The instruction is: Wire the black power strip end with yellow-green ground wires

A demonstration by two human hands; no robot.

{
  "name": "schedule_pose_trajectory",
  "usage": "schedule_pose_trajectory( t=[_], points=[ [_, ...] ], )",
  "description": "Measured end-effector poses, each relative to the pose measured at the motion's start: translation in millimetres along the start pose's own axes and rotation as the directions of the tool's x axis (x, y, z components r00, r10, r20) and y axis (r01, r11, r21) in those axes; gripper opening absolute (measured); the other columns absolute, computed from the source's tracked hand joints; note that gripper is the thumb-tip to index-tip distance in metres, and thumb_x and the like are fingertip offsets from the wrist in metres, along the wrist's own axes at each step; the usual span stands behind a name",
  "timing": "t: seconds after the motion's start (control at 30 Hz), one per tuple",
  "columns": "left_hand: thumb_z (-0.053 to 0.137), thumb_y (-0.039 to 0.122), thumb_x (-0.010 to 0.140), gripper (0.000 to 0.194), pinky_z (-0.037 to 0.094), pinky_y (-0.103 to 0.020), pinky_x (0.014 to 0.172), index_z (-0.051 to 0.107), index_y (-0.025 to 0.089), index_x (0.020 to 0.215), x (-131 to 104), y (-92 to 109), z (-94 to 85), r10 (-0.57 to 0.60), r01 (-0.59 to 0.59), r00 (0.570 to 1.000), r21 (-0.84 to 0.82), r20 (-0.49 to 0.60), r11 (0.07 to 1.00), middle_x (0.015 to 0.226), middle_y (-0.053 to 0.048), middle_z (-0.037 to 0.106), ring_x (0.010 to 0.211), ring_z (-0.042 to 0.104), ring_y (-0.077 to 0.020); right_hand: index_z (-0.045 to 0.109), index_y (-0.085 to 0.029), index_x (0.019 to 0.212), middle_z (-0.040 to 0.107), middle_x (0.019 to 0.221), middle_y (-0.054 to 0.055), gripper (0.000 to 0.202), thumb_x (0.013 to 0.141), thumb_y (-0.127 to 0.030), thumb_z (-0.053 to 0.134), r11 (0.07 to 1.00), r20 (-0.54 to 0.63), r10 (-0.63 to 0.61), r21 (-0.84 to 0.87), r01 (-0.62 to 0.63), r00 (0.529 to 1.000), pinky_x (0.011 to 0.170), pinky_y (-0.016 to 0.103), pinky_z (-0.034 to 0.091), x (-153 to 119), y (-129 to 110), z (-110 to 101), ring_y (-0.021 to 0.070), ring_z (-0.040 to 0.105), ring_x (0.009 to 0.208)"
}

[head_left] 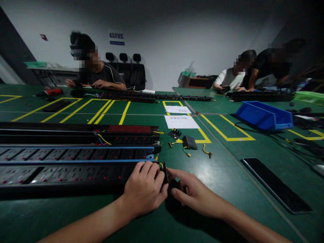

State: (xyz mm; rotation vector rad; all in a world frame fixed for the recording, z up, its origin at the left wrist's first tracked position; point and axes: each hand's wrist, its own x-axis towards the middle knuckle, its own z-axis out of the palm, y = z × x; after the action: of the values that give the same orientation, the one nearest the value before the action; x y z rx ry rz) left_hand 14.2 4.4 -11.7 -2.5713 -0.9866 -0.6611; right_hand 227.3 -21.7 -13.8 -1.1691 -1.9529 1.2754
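While the left hand (145,189) clasps the right end of the nearest strip (76,179), its fingers curled over the top, the right hand (194,195) points its index finger at the end plate (165,173), close against its outer face, with the thumb held lower and apart; whether those fingertips pinch anything small, I cannot tell. The strip lies lengthwise on the green table (220,158), running off to the left, its sockets upward, and the plate stands upright at its right end, with a bit of yellow wire (161,165) showing just behind it. Just beyond lies a blue-edged strip (76,153), and past that a red strip (129,129) among darker rails. Right of these sit a black box (189,142) with wires coming from it, a loose yellow lead (207,151) and two sheets of paper, the nearer one (181,122) overlapping yellow tape. A phone (277,185) lies to the right of the right hand, well apart from it, and a blue bin (263,114) stands farther back. Across the table, one person (98,72) sits at the left, and two others are at the right.
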Motion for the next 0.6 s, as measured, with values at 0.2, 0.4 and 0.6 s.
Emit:
schedule_pose_trajectory(
  t=[0.2, 0.4, 0.6],
  points=[
    [0.053, 0.036, 0.089, 0.021, 0.041, -0.044, 0.079, 0.062, 0.018, 0.087, 0.1, 0.2, -0.7, 0.0, 0.0, 1.0, 0.003, -0.004, 1.0, 0.093, -0.009, 0.064, 0.089, 0.055, -0.0282, 0.042, -0.024, 0.151, 0.065, 0.117, 0.011, 0.06, 0.094, -0.026, 0.057, 1.0, -0.008, 0.0, -0.014, 0.0, 1.0, 0.054, 0.023, 0.053, 0.0, -2.2, -0.6, 0.0102, 0.063, 0.062],
    [0.053, 0.037, 0.089, 0.021, 0.041, -0.044, 0.078, 0.063, 0.018, 0.088, -0.1, -0.3, -0.6, -0.004, 0.004, 1.0, 0.003, 0.017, 1.0, 0.093, -0.009, 0.063, 0.089, 0.055, -0.0279, 0.043, -0.023, 0.151, 0.064, 0.12, 0.011, 0.059, 0.093, -0.024, 0.056, 0.999, -0.008, -0.004, -0.036, 0.004, 1.0, 0.056, 0.024, 0.053, 0.0, -2.8, -0.6, 0.0097, 0.063, 0.061],
    [0.053, 0.037, 0.089, 0.022, 0.041, -0.044, 0.078, 0.063, 0.018, 0.088, -1.0, -0.4, 0.4, 0.002, -0.002, 1.0, 0.008, 0.013, 1.0, 0.093, -0.009, 0.063, 0.089, 0.055, -0.0282, 0.041, -0.024, 0.152, 0.065, 0.119, 0.011, 0.062, 0.093, -0.024, 0.057, 1.0, -0.006, 0.001, -0.024, -0.001, 1.0, 0.056, 0.024, 0.054, 0.3, -3.7, -0.1, 0.0103, 0.063, 0.062]
  ],
)
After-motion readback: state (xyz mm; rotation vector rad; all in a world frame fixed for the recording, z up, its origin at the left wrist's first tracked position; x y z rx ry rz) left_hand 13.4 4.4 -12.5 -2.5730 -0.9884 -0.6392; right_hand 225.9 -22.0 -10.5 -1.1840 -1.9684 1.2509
